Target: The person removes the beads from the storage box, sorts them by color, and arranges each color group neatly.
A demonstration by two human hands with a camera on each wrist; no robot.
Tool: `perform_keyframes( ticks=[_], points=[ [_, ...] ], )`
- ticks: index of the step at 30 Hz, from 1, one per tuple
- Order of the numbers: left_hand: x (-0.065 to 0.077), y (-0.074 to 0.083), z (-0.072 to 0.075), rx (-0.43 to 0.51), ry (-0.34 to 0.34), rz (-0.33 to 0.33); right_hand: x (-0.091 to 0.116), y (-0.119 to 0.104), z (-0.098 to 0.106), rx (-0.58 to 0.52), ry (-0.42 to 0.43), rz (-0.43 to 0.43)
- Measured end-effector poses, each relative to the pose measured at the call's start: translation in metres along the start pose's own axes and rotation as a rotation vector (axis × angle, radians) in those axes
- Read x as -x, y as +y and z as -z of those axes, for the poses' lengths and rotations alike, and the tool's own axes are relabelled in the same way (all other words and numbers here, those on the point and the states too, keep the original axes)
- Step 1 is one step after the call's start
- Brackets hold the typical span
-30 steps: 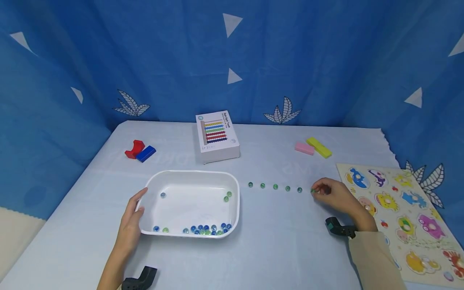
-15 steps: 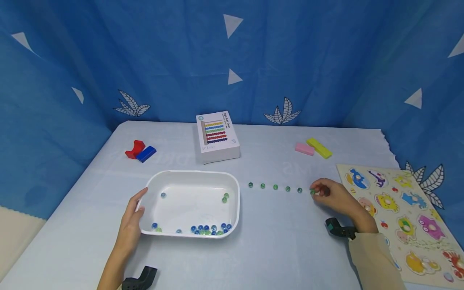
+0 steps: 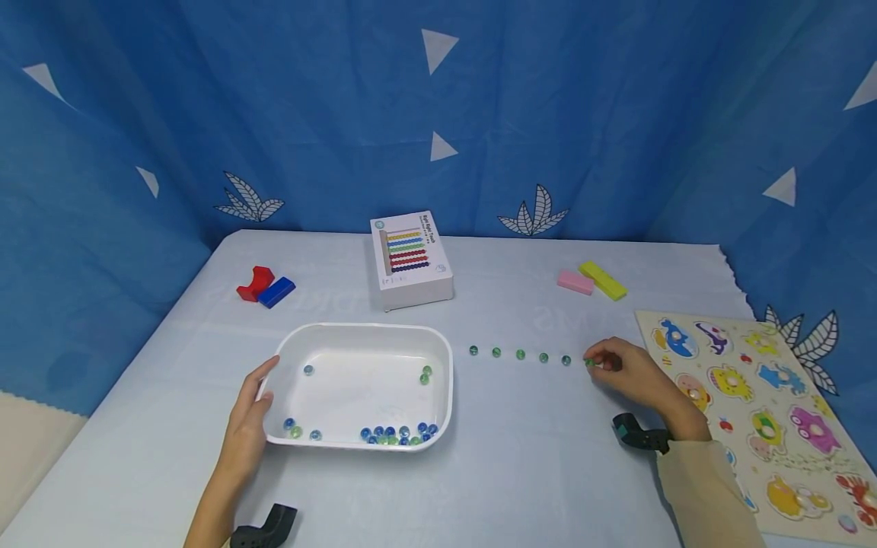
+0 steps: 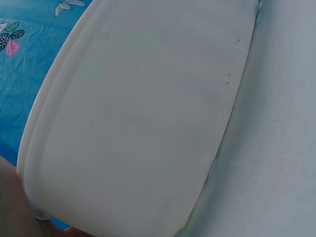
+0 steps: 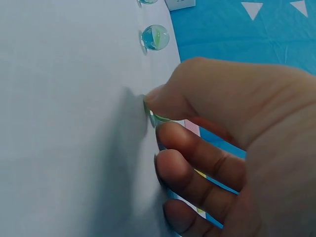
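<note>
My left hand [image 3: 243, 418] grips the left rim of a white plastic tray [image 3: 363, 329]; the tray's outer wall [image 4: 133, 118] fills most of the left wrist view. Blue, clear and green marbles [image 3: 389, 431] lie along the tray's near side, with a few more farther up. At the right end of a row of green marbles [image 3: 521, 355] on the table, my right hand [image 3: 633, 373] pinches another green marble [image 5: 159, 118] between thumb and forefinger, low at the tabletop. The fingers partly cover this marble in the right wrist view.
Behind the tray stands a white box [image 3: 415, 262] with a bead picture. Red [image 3: 256, 283] and blue blocks [image 3: 277, 292] lie at the back left, pink [image 3: 575, 282] and yellow blocks [image 3: 603, 280] at the back right. An animal puzzle board [image 3: 760, 411] lies along the right side.
My right hand has shifted slightly left with its marble, towards the row. Inside the tray, a few marbles have rolled left along the near side. The left hand stays on the rim.
</note>
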State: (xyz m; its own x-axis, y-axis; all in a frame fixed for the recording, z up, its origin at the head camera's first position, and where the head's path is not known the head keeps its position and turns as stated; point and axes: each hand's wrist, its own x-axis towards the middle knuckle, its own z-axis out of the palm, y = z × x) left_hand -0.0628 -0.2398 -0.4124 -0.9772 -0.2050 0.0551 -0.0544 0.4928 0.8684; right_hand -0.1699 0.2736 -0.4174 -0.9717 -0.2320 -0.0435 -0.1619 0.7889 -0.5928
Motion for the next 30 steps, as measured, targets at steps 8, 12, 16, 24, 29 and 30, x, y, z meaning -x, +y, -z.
perform_keyframes(
  ticks=[8,12,16,24,29,30],
  points=[
    [0.0,-0.001,0.001,0.008,-0.007,-0.001,0.0,-0.001,0.0,-0.011,-0.007,-0.007],
    [0.002,-0.001,0.001,0.006,-0.001,-0.005,0.0,0.0,-0.001,-0.012,-0.02,-0.03],
    [0.002,-0.001,0.001,0.005,0.0,-0.008,0.001,-0.001,0.001,-0.013,-0.037,-0.055],
    [0.001,-0.001,0.001,0.008,-0.016,0.005,-0.001,-0.027,0.013,0.02,0.012,0.024],
    [0.001,0.0,0.002,0.002,-0.019,0.004,-0.014,-0.086,0.012,-0.008,0.019,0.2],
    [0.001,0.0,0.002,0.003,-0.019,0.005,-0.017,-0.102,0.009,-0.021,-0.005,0.235]
  ],
)
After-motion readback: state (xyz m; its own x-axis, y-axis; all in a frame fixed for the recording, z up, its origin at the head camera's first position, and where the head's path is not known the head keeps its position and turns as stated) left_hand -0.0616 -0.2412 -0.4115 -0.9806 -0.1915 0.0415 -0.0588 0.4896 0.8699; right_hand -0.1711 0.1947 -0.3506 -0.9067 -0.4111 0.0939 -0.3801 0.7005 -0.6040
